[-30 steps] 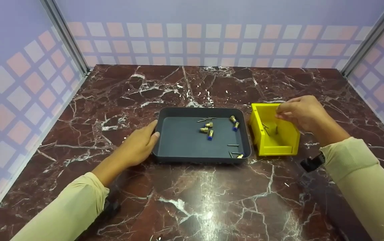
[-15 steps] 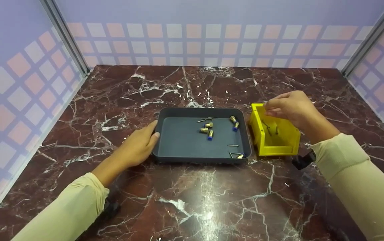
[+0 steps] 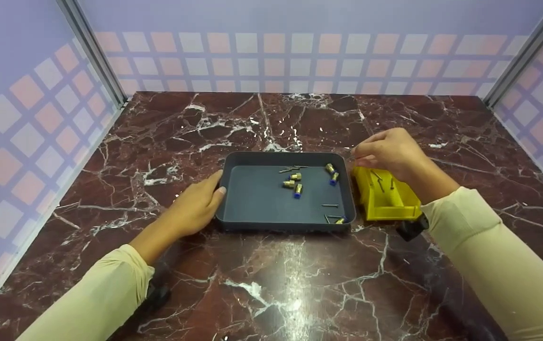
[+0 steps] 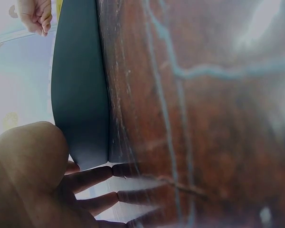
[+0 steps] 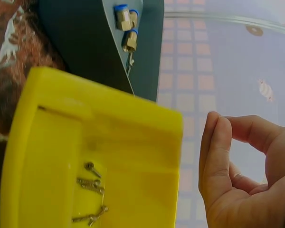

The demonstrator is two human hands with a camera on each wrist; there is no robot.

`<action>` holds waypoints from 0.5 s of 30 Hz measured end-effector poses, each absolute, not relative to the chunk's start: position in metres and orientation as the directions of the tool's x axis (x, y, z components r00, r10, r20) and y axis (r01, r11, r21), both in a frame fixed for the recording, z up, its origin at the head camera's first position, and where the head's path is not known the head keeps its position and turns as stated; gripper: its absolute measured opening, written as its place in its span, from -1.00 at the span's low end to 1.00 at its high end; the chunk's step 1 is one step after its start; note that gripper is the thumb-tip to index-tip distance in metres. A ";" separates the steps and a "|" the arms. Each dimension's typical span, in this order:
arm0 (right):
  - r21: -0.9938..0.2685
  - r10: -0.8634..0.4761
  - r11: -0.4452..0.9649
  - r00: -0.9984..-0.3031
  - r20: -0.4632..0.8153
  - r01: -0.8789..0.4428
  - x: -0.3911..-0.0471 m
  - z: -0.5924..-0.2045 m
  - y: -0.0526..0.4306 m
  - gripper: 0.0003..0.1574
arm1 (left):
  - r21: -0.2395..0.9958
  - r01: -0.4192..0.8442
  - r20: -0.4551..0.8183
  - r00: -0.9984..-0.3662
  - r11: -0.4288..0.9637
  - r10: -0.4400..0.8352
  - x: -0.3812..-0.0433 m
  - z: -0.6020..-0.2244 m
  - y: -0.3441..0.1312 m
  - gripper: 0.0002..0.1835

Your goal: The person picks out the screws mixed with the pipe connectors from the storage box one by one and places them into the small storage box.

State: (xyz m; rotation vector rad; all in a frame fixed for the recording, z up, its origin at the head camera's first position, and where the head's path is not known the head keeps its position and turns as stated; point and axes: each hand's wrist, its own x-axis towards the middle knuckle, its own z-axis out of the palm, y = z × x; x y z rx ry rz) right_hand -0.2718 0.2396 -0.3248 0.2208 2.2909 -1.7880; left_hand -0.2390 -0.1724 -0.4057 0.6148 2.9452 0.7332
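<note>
A dark grey tray (image 3: 262,222) lies mid-table, holding several brass fittings with blue ends (image 3: 298,190) and several screws (image 3: 330,205). My left hand (image 3: 191,206) rests against its left wall, and the left wrist view shows straight fingers (image 4: 92,181) spread beside the tray's corner. To the right stands a yellow bin (image 3: 370,203) with several screws (image 5: 89,184) on its floor. Above its back left corner, near the tray, is my right hand (image 3: 387,151). Its thumb and fingertips meet in a pinch in the right wrist view, and nothing shows between them.
The table (image 3: 252,284) is glossy dark red marble with white veins. Panels with pink and white squares (image 3: 274,61) enclose it at the back and both sides, with metal posts in the far corners. A dark wrist strap piece (image 3: 413,228) hangs under the right sleeve.
My right hand has moved left from over the yellow bin's inside to its back left corner beside the tray. More screws show in the bin. My left hand has stayed put.
</note>
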 end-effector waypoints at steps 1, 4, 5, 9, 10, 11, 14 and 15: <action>-0.933 -0.023 0.253 -0.962 -0.271 0.256 -0.271 -0.325 0.237 -0.84 | 0.459 0.367 0.053 -0.920 0.809 0.388 -0.239 -0.406 -0.172 -0.38; -0.925 -0.029 0.283 -0.962 -0.272 0.253 -0.270 -0.327 0.231 -0.75 | 0.457 0.371 0.055 -0.919 0.808 0.390 -0.239 -0.406 -0.173 -0.38; -0.922 -0.030 0.295 -0.961 -0.273 0.253 -0.269 -0.328 0.229 -0.72 | 0.457 0.373 0.057 -0.918 0.808 0.392 -0.239 -0.406 -0.173 -0.38; -0.910 -0.054 0.327 -0.957 -0.285 0.253 -0.266 -0.329 0.221 -0.63 | 0.454 0.379 0.061 -0.916 0.807 0.396 -0.239 -0.406 -0.172 -0.38; -0.909 -0.057 0.327 -0.955 -0.291 0.257 -0.265 -0.330 0.219 -0.64 | 0.454 0.378 0.061 -0.916 0.807 0.395 -0.239 -0.406 -0.172 -0.38; -0.909 -0.062 0.326 -0.953 -0.296 0.260 -0.264 -0.330 0.217 -0.64 | 0.455 0.378 0.061 -0.916 0.806 0.395 -0.239 -0.406 -0.172 -0.38; -0.908 -0.071 0.319 -0.948 -0.309 0.272 -0.263 -0.332 0.212 -0.63 | 0.454 0.375 0.059 -0.918 0.808 0.392 -0.239 -0.406 -0.172 -0.38; -0.908 -0.078 0.317 -0.947 -0.313 0.274 -0.263 -0.332 0.210 -0.62 | 0.455 0.373 0.058 -0.918 0.808 0.392 -0.240 -0.406 -0.172 -0.38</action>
